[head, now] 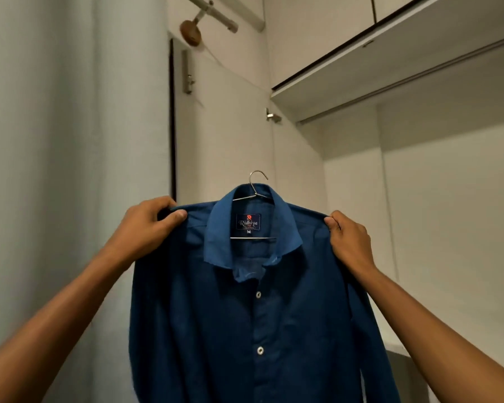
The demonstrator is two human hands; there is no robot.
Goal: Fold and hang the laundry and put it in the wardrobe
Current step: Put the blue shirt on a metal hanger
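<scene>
We hold the blue shirt (253, 321) up before the open wardrobe (419, 175), left hand (149, 225) and right hand (348, 237) each pinching one shoulder. Its wire hanger (256, 184) sits inside the collar; we should keep it level and lift the hook first.

Dark blue shirt (245, 330), silver hanger (256, 184), white wardrobe (419, 199), pale curtain (56, 141).

Dim, warm indoor light, soft shadows under the white wardrobe shelf (390, 91). Wide-angle bending at edges; slight blur throughout, no glare.
</scene>
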